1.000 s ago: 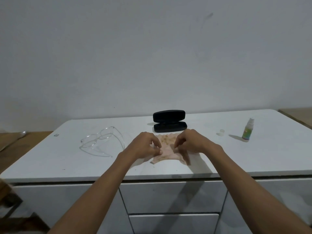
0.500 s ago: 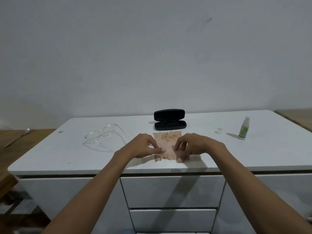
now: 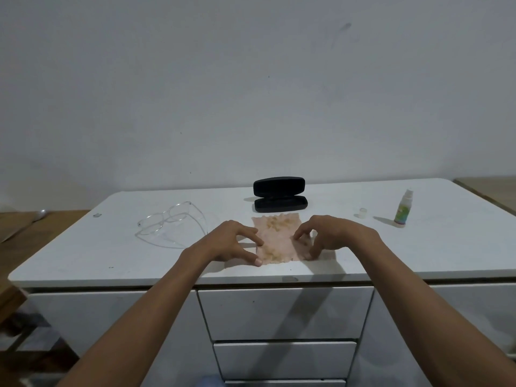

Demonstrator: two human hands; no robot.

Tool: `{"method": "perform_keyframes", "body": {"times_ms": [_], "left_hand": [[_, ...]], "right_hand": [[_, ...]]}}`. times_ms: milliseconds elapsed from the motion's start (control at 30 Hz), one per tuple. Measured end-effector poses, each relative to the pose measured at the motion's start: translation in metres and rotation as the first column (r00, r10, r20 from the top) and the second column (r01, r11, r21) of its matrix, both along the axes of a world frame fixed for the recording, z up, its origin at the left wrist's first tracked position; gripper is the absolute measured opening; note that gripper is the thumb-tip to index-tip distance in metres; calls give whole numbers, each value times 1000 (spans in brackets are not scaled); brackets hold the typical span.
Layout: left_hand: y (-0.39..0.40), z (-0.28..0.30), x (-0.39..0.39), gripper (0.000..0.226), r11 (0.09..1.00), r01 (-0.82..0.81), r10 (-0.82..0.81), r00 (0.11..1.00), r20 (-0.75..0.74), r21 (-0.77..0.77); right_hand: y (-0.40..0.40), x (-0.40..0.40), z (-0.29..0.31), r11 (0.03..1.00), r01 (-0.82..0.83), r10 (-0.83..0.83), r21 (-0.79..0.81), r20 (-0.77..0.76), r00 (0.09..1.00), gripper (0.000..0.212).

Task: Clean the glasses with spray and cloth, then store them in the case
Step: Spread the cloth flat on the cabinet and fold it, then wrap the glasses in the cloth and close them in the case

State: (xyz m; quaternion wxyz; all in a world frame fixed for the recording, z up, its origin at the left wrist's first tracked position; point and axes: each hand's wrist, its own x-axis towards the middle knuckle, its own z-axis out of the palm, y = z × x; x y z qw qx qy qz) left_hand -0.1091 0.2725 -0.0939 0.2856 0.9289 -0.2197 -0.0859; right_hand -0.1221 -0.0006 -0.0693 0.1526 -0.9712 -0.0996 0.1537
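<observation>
Since the earlier frame both hands have slid apart, flattening the cleaning cloth [image 3: 279, 238] on the counter [image 3: 83, 255]. Left hand [image 3: 231, 243] and right hand [image 3: 332, 236], fingers spread, press its side edges. Keep pulling outward evenly. Glasses [image 3: 170, 223] lie left of the left hand; open case [image 3: 279, 194] beyond both.

Clear-framed glasses [image 3: 170, 223] lie left; pink patterned cloth [image 3: 279, 238] flat near the surface's front edge; open black case [image 3: 279, 194] behind; spray bottle [image 3: 403, 208] upright right.
</observation>
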Motion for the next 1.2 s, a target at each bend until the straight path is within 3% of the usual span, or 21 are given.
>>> {"method": "perform_keyframes", "body": {"times_ms": [200, 267, 400, 533, 667, 767, 933, 1033, 1200], "left_hand": [[3, 5, -2, 56, 996, 30, -27, 999, -30, 83], [7, 5, -2, 50, 1000, -11, 11, 1000, 1, 25], [31, 9, 0, 35, 975, -152, 180, 968, 173, -161], [78, 11, -1, 16, 943, -267, 321, 886, 335, -199], [127, -1, -5, 36, 899, -406, 431, 761, 485, -161], [152, -1, -7, 51, 895, -434, 413, 721, 557, -102], [175, -10, -4, 33, 880, -469, 311, 690, 653, 76], [185, -20, -2, 20, 873, -481, 290, 647, 705, 82], [191, -29, -3, 8, 858, -512, 358, 534, 766, -44]], "right_hand": [[7, -3, 13, 997, -24, 19, -79, -67, 998, 66], [11, -1, 17, 999, -28, 26, -42, -48, 999, 62], [37, 14, 13, 985, -53, 33, 166, 124, 992, 45], [89, 32, 5, 945, -168, 97, 279, 251, 963, 29], [143, 49, -2, 923, -268, 165, 277, 344, 925, 28], [169, 64, -11, 919, -301, 189, 255, 386, 903, 37], [188, 84, -20, 943, -302, 218, 143, 421, 880, 56], [196, 94, -29, 938, -312, 211, 154, 462, 862, 45], [208, 101, -46, 921, -289, 118, 259, 524, 843, 27]]}}
